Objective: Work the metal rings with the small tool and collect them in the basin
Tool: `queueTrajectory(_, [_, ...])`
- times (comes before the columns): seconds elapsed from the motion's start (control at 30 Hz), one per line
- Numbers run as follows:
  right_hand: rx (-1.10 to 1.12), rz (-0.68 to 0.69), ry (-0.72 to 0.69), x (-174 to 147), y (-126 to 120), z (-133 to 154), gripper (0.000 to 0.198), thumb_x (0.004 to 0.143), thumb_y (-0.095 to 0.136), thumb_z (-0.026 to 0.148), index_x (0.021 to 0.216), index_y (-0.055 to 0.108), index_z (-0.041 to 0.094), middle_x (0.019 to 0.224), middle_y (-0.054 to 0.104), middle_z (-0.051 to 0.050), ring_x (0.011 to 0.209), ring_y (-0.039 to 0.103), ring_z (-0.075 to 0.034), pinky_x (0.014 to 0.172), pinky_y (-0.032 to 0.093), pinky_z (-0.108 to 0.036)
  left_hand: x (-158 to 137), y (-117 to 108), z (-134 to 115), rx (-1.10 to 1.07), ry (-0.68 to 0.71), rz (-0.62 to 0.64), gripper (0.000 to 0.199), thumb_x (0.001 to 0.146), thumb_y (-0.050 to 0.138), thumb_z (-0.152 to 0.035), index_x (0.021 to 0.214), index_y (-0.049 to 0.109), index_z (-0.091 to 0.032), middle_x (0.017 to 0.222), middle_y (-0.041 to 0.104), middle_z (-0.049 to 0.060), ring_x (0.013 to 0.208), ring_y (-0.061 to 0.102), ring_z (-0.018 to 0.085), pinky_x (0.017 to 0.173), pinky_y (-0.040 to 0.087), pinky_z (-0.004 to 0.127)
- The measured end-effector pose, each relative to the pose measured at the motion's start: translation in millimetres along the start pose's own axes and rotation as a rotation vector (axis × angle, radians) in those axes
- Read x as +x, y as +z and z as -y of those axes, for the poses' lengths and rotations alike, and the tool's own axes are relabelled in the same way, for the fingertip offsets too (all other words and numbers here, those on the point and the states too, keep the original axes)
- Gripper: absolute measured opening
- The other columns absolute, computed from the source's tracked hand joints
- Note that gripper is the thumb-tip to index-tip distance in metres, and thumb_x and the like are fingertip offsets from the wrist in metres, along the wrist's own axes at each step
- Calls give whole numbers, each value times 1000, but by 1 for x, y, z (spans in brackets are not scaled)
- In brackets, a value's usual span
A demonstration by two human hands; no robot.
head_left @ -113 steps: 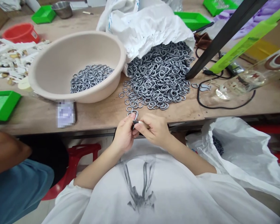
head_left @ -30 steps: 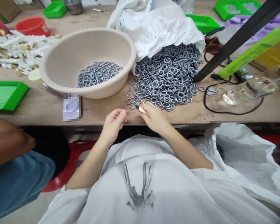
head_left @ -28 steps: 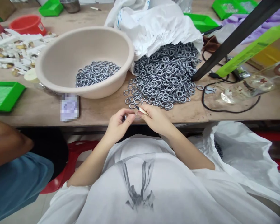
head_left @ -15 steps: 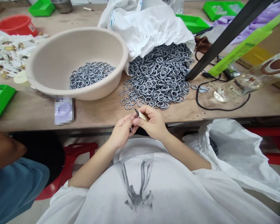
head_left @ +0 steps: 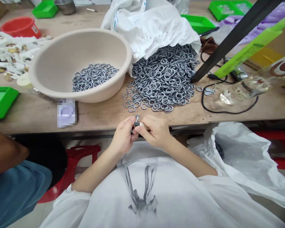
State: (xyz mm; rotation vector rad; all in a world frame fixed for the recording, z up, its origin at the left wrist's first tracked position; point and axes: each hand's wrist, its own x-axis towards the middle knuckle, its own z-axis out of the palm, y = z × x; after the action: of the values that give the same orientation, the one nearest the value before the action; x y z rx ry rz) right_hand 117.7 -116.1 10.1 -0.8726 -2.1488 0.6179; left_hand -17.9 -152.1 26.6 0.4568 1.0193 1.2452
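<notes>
My left hand (head_left: 123, 135) is closed, pinching a grey ring (head_left: 136, 118) just past the table's front edge. In my right hand (head_left: 156, 130) is a small knife with a pale handle (head_left: 142, 125), its dark blade lying against the ring. Both hands meet fingertip to fingertip, hiding part of the ring. Beyond them, a heap of grey rings (head_left: 163, 82) spills from a white sack (head_left: 154, 28) onto the table. Left of the heap stands a beige basin (head_left: 45, 69) with more grey rings (head_left: 95, 77) inside.
A black post (head_left: 228, 47) and a coiled black cable (head_left: 224, 112) are at the right. An open white bag (head_left: 247, 158) hangs below the table edge. A co-worker's arm (head_left: 7, 153) is at the left, near a green tray (head_left: 3, 101) and white pieces (head_left: 11, 53).
My right hand has rolled over, so the knife's blade now lies across the ring instead of pointing up and away. The ring shows above my left fingertips.
</notes>
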Motion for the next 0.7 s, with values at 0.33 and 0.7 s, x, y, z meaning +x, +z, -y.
queueTrajectory(0.33, [287,44,75,22,-2,-9,36,90,62,54,83,61,19,79,61,-1,75,55,-15,70,39,-27,-11,-20,3,85,-8,38,36,75,70,-41,65,44,-19,49,38,-8,40,28,3,39,21,16])
queueTrajectory(0.7, [-415,258,228,58,22,-26,16,92,60,28,97,72,18,105,66,-11,84,62,-23,64,37,-31,-3,-52,-12,112,72,-106,21,72,70,-31,78,58,-15,61,60,-2,42,44,5,39,31,17])
